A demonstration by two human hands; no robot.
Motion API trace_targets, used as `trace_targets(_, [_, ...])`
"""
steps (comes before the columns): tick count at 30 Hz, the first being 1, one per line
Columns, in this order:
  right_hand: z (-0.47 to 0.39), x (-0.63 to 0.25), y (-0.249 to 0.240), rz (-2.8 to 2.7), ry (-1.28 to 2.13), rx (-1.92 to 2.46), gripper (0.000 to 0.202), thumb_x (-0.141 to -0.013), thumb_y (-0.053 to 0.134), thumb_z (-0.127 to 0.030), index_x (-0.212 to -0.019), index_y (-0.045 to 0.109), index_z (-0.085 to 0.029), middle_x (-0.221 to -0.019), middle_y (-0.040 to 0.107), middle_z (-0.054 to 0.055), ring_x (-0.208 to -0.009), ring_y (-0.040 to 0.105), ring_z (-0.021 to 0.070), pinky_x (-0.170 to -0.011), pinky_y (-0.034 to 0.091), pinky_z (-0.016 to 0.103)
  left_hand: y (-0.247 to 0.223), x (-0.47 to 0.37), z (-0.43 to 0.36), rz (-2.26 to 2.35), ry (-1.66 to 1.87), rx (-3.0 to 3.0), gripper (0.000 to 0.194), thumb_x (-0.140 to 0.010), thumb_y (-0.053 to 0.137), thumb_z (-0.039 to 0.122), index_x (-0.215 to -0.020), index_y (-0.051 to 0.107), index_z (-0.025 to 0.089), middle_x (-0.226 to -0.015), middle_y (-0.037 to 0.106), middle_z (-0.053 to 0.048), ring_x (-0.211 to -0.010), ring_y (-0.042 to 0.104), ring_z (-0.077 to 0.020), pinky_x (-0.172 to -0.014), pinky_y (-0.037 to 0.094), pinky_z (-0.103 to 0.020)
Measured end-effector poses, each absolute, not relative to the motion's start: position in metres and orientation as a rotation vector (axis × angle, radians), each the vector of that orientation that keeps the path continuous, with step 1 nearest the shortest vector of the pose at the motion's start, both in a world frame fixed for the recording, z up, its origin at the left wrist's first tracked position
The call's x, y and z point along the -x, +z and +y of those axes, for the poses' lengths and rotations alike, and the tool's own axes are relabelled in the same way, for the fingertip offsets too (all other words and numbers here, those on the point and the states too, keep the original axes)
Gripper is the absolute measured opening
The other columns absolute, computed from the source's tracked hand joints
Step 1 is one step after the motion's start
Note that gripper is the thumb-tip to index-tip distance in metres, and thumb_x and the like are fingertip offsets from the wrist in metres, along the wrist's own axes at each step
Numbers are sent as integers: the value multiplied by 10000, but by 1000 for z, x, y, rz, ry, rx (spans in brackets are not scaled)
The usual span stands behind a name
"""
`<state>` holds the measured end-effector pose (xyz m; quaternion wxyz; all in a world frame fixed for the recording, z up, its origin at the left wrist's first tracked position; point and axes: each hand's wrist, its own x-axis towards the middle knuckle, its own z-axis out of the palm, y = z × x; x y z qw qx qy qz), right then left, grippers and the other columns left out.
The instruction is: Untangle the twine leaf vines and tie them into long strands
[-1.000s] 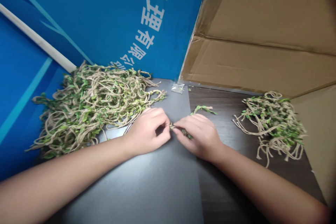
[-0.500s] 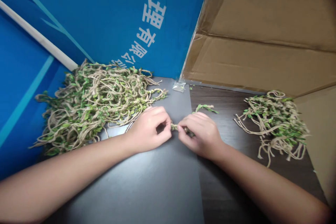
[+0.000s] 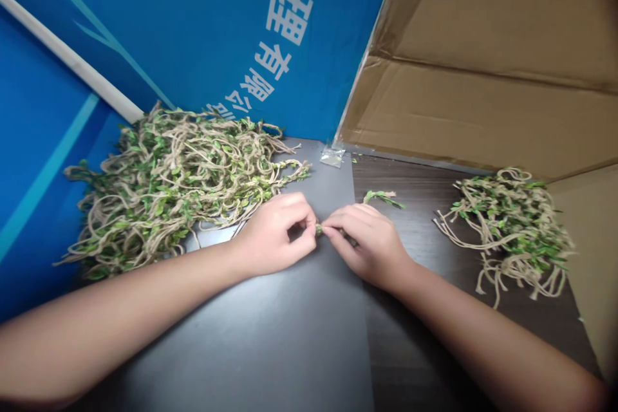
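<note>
My left hand and my right hand meet over the grey mat, each pinching the same leafy twine cord. Only a short bit of it shows between the fingertips; most is hidden by the right hand. A frayed green-leaved end sticks out beyond the right knuckles and seems to belong to that cord. Beside my left hand lies a big tangled heap of leafy twine cords. A smaller bunch of the same cords rests to the right of my right hand.
The grey mat covers part of a dark wood-grain table. A small clear plastic packet lies at the mat's far edge. Behind stand a blue printed panel and a cardboard wall; a white pole slants at left.
My right fingertips have moved closer to the left ones, so less of the cord shows between them. The whole view has shifted slightly.
</note>
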<state>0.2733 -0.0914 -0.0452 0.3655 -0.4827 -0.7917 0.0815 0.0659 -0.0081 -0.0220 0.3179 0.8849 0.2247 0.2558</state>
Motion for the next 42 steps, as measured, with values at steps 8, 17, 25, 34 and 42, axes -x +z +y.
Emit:
trace_targets(8, [-88,-276,-35,-1749,679,1157,79,-1027,578,-177,-974,634,-196,-944,696,25,-881,642,119,-819,493,260,-23,-66,-7,601,703,-2245,94,-860,612,103,-796,646,163,-810,591,7,-750,549,-102,-697,418,-232])
trace_targets(17, [-88,-275,-30,-1745,933,1095,119,-962,706,-273,-978,613,-200,-999,671,34,-923,627,143,-841,483,294,-17,-64,-10,636,753,-2177,101,-859,616,84,-810,663,159,-806,566,10,-650,513,-69,-590,401,-196])
trace_targets(25, [-84,-276,-29,-1700,985,1108,98,-1003,629,-218,-914,661,-193,-938,639,34,-871,610,134,-806,476,291,-18,-65,-6,618,696,-2129,87,-881,612,109,-822,658,153,-822,572,-1,-628,536,-61,-556,414,-175])
trace_targets(34, [-84,-279,-26,-1626,1123,978,87,-999,650,-249,-949,694,-194,-908,600,31,-832,579,130,-765,479,271,-16,-64,-5,521,581,-2075,49,-884,612,112,-892,639,151,-659,552,53,-518,479,-38,-517,389,-147])
trace_targets(42, [-90,-277,-26,-1627,1198,1045,169,-1008,615,-282,-871,576,-191,-730,524,-32,-664,475,99,-646,396,245,-18,-66,-4,508,562,-2088,75,-960,646,185,-910,694,156,-729,571,22,-619,526,-53,-577,418,-151])
